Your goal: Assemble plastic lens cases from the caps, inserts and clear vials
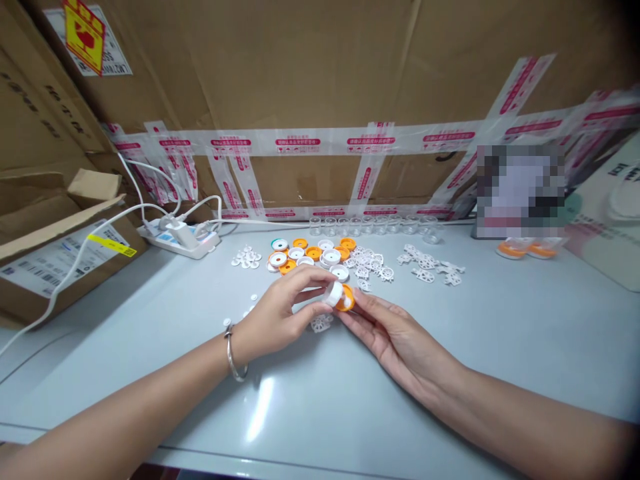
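My left hand (280, 310), with a metal bangle at its wrist, pinches a small white cylindrical part (333, 293) between thumb and fingers. Against it, at the right, my right hand (393, 333) holds an orange round part (346, 298) with something white inside, its open side turned toward the white part. The two parts touch or nearly touch. Just below them a white spoked piece (321, 323) lies on the grey table (310, 413), partly covered by my left fingers. Behind my hands is a group of orange and white round caps (314, 253).
White spoked pieces (370, 261) and more white pieces (425, 260) lie right of the caps. Small white discs (247, 257) are at the left. Clear cups (370, 225) line the back. A power strip (185, 240) and an open cardboard box (65, 247) stand left; orange-based items (513, 249) sit right.
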Demonstrator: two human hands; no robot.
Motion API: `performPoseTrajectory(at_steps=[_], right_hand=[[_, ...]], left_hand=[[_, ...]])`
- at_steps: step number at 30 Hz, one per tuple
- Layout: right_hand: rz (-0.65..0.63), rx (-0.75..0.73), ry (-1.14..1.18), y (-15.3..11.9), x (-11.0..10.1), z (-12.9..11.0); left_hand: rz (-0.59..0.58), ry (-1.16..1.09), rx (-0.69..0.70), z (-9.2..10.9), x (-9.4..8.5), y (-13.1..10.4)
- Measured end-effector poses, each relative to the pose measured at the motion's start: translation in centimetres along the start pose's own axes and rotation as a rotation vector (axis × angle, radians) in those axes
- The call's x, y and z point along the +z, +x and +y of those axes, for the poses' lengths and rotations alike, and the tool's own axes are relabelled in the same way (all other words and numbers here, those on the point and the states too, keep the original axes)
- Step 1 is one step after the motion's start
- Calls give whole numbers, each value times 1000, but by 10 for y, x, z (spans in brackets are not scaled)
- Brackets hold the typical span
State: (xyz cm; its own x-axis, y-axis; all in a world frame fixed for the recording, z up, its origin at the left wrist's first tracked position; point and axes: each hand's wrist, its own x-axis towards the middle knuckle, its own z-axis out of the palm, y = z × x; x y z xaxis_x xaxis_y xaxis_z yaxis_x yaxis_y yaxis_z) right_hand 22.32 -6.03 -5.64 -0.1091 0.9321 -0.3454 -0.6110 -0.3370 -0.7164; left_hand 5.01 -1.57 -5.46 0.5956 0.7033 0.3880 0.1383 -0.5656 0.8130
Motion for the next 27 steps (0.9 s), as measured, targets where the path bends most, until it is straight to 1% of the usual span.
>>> performPoseTrajectory(at_steps=[4, 9, 13, 16, 21, 23, 25, 27], right_hand=[[17, -1, -3, -1, 1, 0], [15, -3, 22, -1, 1, -1], [-2, -10, 40, -1, -1, -2], [-14, -9, 42, -2, -1, -2], [-2, 3, 43, -4, 1, -3], [-14, 5, 48, -4, 3, -4], [-32, 21, 55, -5, 3, -6], [-36, 57, 53, -4, 4, -8]], left_hand=[[-20, -177, -85, -2, 1, 2], [-31, -328, -134, 2, 1, 5], [-15, -343, -187, 2, 1, 5], [32, -347, -209, 0, 0, 5], [84, -330, -181, 1, -4, 6], [67, -331, -187, 4, -5, 6], [26, -324, -227, 7, -8, 4], [0, -268, -267, 10, -11, 2]])
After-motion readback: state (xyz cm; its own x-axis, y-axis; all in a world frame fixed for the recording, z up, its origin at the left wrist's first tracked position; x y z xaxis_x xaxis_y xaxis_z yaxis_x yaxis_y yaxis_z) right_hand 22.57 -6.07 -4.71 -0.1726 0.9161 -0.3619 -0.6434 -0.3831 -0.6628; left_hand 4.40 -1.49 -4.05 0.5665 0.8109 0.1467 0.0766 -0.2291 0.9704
